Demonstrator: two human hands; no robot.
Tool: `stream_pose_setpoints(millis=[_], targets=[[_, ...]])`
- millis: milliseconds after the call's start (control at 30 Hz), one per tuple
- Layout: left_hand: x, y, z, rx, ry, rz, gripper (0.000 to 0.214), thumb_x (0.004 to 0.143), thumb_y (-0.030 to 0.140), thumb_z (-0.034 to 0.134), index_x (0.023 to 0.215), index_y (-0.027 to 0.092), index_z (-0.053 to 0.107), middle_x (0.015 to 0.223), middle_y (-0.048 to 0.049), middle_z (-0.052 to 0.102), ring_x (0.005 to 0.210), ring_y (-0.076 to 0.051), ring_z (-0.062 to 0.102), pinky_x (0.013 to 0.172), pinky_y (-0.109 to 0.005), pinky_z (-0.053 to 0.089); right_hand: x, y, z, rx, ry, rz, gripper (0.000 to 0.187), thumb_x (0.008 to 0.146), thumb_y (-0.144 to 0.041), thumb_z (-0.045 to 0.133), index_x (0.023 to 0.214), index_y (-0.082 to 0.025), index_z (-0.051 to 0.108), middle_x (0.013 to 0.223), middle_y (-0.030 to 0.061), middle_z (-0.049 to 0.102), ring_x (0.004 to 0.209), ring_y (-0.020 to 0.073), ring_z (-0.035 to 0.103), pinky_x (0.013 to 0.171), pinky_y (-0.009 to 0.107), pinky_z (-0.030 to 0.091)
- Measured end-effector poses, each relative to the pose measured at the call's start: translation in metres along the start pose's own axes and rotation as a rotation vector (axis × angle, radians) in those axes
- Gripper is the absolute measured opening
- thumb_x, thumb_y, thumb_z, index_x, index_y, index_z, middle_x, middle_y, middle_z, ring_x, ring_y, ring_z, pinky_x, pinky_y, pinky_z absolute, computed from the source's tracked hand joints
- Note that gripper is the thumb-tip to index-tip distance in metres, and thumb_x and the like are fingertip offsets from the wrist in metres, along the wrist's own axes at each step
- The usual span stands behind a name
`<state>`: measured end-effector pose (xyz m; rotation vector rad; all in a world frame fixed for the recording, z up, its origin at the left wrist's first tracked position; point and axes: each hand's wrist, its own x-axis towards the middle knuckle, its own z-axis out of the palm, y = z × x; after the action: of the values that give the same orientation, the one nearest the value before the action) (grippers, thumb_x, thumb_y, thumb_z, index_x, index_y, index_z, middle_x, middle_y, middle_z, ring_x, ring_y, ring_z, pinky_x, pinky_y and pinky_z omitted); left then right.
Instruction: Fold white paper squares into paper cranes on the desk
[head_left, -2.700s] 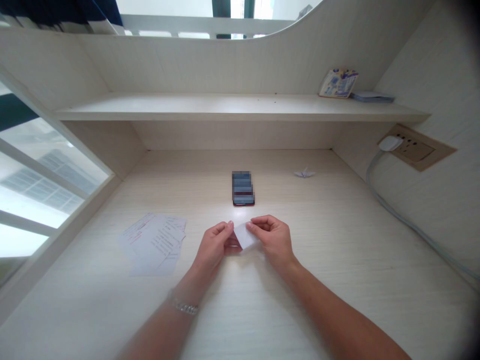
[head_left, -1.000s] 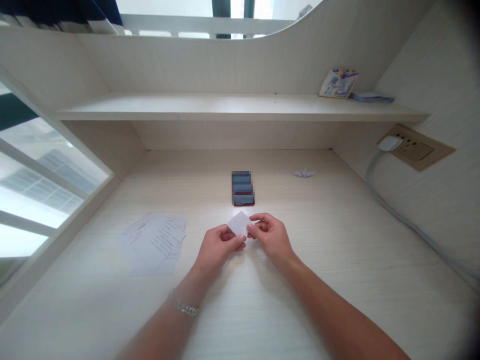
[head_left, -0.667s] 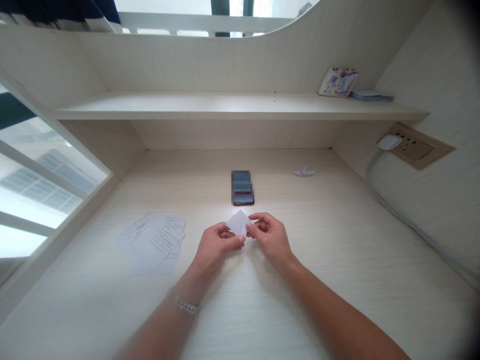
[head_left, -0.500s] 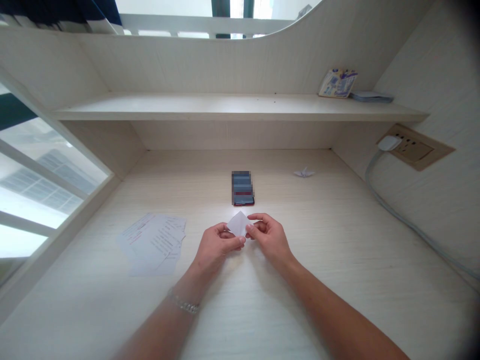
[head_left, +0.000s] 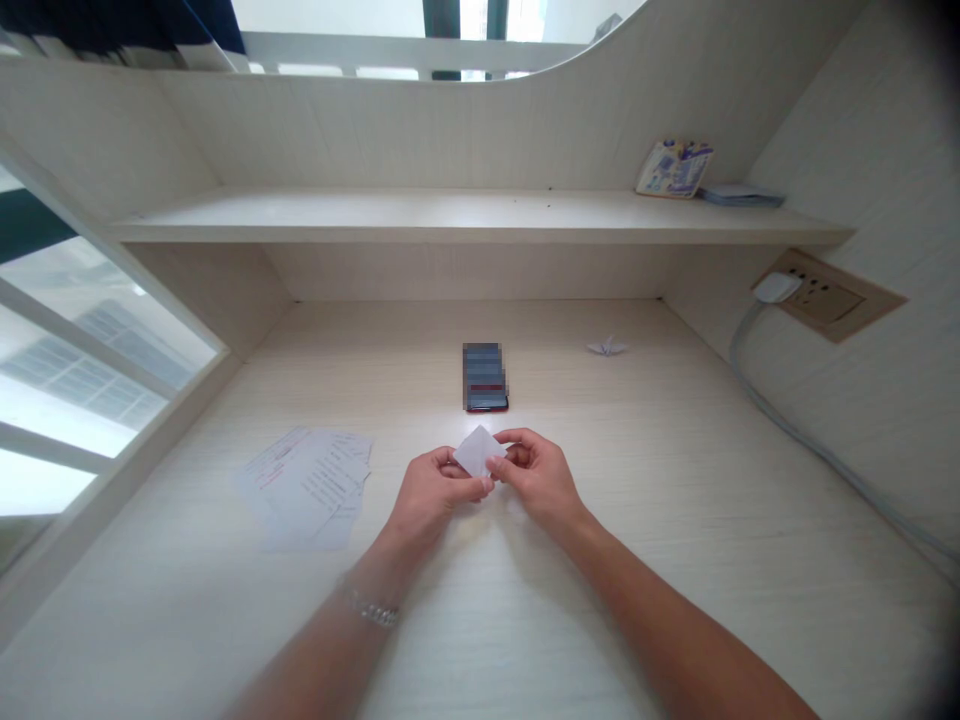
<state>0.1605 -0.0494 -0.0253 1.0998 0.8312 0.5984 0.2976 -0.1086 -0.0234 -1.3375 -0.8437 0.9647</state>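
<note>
A small folded piece of white paper [head_left: 475, 450] stands on a corner between my two hands, just above the pale wooden desk [head_left: 675, 560]. My left hand [head_left: 431, 494] pinches its lower left edge with thumb and fingers curled. My right hand [head_left: 536, 476] pinches its right side, fingers bent round it. A silver bracelet sits on my left wrist.
A phone [head_left: 484, 377] lies flat just beyond my hands. A stack of printed sheets [head_left: 307, 485] lies to the left. A small folded paper crane [head_left: 608, 347] sits at the back right. A wall socket with a plug and cable [head_left: 780, 290] is on the right; a packet [head_left: 673, 167] leans on the shelf.
The folded paper was turned from lying low between my hands to standing up on a corner. Since then my hands have barely shifted.
</note>
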Motion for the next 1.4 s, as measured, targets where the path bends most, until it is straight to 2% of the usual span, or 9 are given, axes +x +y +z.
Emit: stream_pose_setpoints(millis=[200, 333, 467, 633, 767, 933, 1100, 1267, 1400], targets=[[-0.005, 0.004, 0.002, 0.031, -0.082, 0.013, 0.038, 0.05, 0.016, 0.08, 0.084, 0.012, 0.064, 0.067, -0.0019, 0.063, 0.058, -0.011, 0.056, 0.054, -0.021, 0.041, 0.0, -0.001, -0.002, -0.014, 0.022, -0.006, 0.029, 0.066, -0.026, 0.068, 0.091, -0.016, 0.059, 0.055, -0.0033, 0.058, 0.054, 0.0144, 0.059, 0.055, 0.026, 0.046], [-0.007, 0.007, 0.004, 0.054, -0.123, -0.067, 0.024, 0.062, 0.028, 0.074, 0.077, 0.011, 0.065, 0.071, -0.0068, 0.065, 0.061, -0.013, 0.058, 0.057, -0.023, 0.043, 0.002, 0.001, -0.004, 0.008, 0.035, -0.013, 0.03, 0.067, -0.027, 0.067, 0.093, -0.017, 0.057, 0.057, -0.0027, 0.059, 0.055, 0.0149, 0.061, 0.057, 0.027, 0.047], [-0.006, 0.007, 0.006, 0.072, -0.102, -0.078, 0.026, 0.065, 0.034, 0.07, 0.061, 0.011, 0.06, 0.062, -0.0069, 0.064, 0.055, -0.013, 0.056, 0.053, -0.024, 0.041, 0.002, 0.002, -0.005, 0.011, 0.04, 0.0, 0.03, 0.065, -0.029, 0.069, 0.091, -0.017, 0.058, 0.057, -0.0027, 0.06, 0.055, 0.0155, 0.061, 0.058, 0.027, 0.047], [-0.004, 0.005, 0.002, 0.071, -0.049, -0.077, 0.024, 0.061, 0.03, 0.073, 0.056, 0.012, 0.06, 0.054, -0.0034, 0.061, 0.05, -0.011, 0.053, 0.051, -0.023, 0.038, 0.003, 0.004, -0.005, 0.06, 0.029, 0.026, 0.029, 0.065, -0.03, 0.07, 0.088, -0.017, 0.058, 0.059, -0.0021, 0.061, 0.056, 0.0151, 0.061, 0.058, 0.026, 0.045], [-0.004, 0.007, -0.001, 0.06, -0.03, 0.023, 0.019, 0.058, 0.024, 0.076, 0.068, 0.012, 0.064, 0.066, -0.0047, 0.067, 0.059, -0.013, 0.059, 0.057, -0.024, 0.043, 0.003, 0.004, -0.006, 0.079, 0.007, 0.025, 0.028, 0.065, -0.029, 0.07, 0.087, -0.017, 0.058, 0.061, -0.0014, 0.062, 0.057, 0.0147, 0.061, 0.059, 0.026, 0.045], [-0.005, 0.012, 0.002, -0.014, -0.035, 0.075, 0.034, 0.059, 0.025, 0.076, 0.089, 0.012, 0.067, 0.086, -0.01, 0.07, 0.075, -0.018, 0.063, 0.067, -0.026, 0.047, 0.003, 0.003, -0.007, 0.008, -0.014, 0.012, 0.027, 0.064, -0.029, 0.07, 0.087, -0.017, 0.059, 0.058, -0.0019, 0.06, 0.056, 0.0152, 0.06, 0.057, 0.026, 0.046], [-0.001, 0.009, -0.002, 0.011, 0.031, 0.05, 0.028, 0.063, 0.034, 0.073, 0.08, 0.011, 0.069, 0.073, -0.0084, 0.069, 0.064, -0.015, 0.061, 0.062, -0.026, 0.048, 0.002, 0.002, -0.007, -0.059, -0.03, 0.051, 0.028, 0.062, -0.031, 0.071, 0.083, -0.016, 0.061, 0.056, -0.0006, 0.061, 0.054, 0.0157, 0.06, 0.054, 0.026, 0.044], [0.001, 0.008, -0.008, 0.029, 0.019, 0.037, 0.027, 0.063, 0.032, 0.073, 0.076, 0.01, 0.068, 0.066, -0.008, 0.067, 0.058, -0.014, 0.059, 0.059, -0.026, 0.049, 0.003, 0.004, -0.006, 0.051, -0.039, 0.074, 0.025, 0.066, -0.035, 0.068, 0.082, -0.016, 0.063, 0.058, 0.0005, 0.062, 0.057, 0.0154, 0.061, 0.06, 0.028, 0.047], [-0.001, 0.009, -0.005, 0.085, 0.034, 0.018, 0.025, 0.062, 0.032, 0.074, 0.073, 0.011, 0.067, 0.058, -0.0049, 0.065, 0.053, -0.013, 0.058, 0.055, -0.025, 0.048, 0.006, 0.006, -0.008, 0.028, -0.049, 0.045, 0.027, 0.069, -0.036, 0.066, 0.087, -0.016, 0.063, 0.065, 0.0016, 0.063, 0.06, 0.0146, 0.059, 0.057, 0.026, 0.046]])
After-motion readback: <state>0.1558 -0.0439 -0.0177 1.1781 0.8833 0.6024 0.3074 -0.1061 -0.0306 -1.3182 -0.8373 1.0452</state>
